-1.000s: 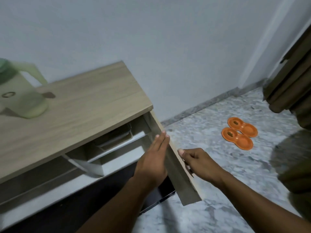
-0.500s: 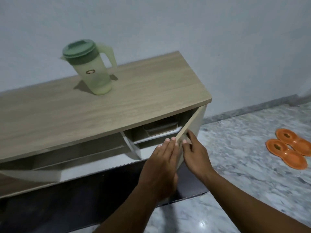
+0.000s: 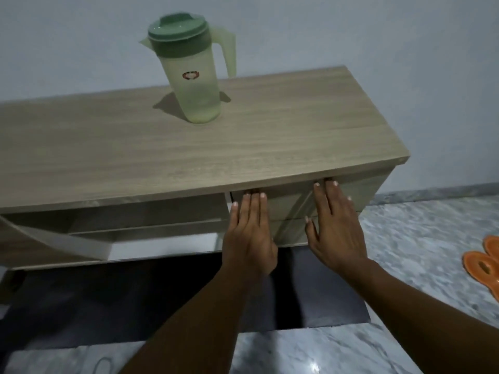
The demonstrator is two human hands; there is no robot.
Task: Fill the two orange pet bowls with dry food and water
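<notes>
I am looking down at a low wooden cabinet (image 3: 270,136) that is standing against a pale wall (image 3: 351,31), with a lidded green pitcher (image 3: 193,76) sitting upright on its top. The orange pet bowls (image 3: 483,265) are lying on the marble floor (image 3: 418,238) well off to my right. I am laying my left hand (image 3: 249,236) and right hand (image 3: 336,228) flat against the cabinet door (image 3: 286,209), fingers straight and gripping nothing.

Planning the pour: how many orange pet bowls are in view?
2 orange plastic pet bowls, both on the grey marble floor at the right frame edge: the nearer bowl, and the farther bowl behind it. Both are cropped; more could lie outside the frame.
</notes>
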